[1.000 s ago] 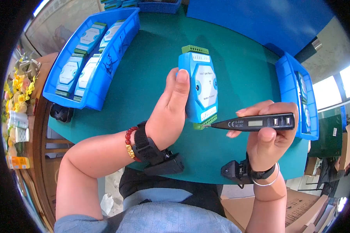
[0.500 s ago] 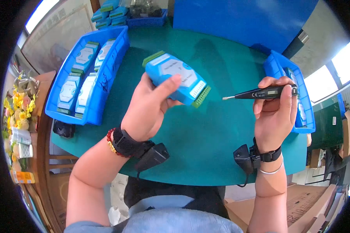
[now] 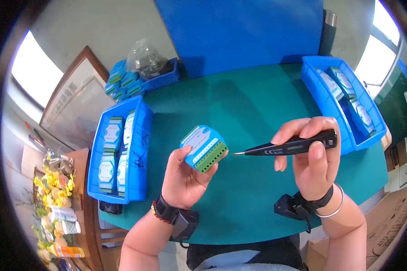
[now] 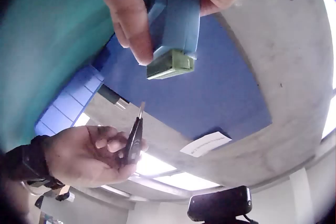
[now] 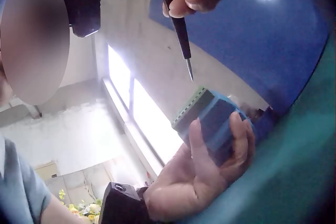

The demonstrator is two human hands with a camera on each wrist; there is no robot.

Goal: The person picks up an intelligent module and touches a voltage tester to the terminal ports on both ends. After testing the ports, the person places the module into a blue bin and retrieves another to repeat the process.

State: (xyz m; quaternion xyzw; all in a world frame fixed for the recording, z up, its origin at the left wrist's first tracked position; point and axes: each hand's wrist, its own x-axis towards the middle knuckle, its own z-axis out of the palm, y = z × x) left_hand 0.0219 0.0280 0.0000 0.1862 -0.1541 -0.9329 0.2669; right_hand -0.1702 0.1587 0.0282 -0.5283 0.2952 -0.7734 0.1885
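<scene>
My left hand (image 3: 183,183) grips a blue module (image 3: 204,142) with a white label, thumb on its left edge and fingers beneath. A green screw terminal block (image 3: 212,156) on the module faces me, its row of openings showing. My right hand (image 3: 315,169) holds a black voltage tester screwdriver (image 3: 280,147) between thumb and fingers, roughly level. Its bare metal tip (image 3: 238,153) points left, a short way off the terminal block. In the right wrist view, the tip (image 5: 190,69) hangs above the module (image 5: 218,121).
Similar modules lie in a blue bin (image 3: 142,174) on the left and another blue bin (image 3: 309,72) on the right. More modules (image 3: 121,81) are stacked at the back left, beside a small bin (image 3: 165,80) with a clear bag. A blue panel (image 3: 244,36) stands behind the green table (image 3: 257,198).
The tester tip was at the module's near terminal block, then came away. My left hand has turned and lowered the module, so a terminal block faces me. The head view has shifted too.
</scene>
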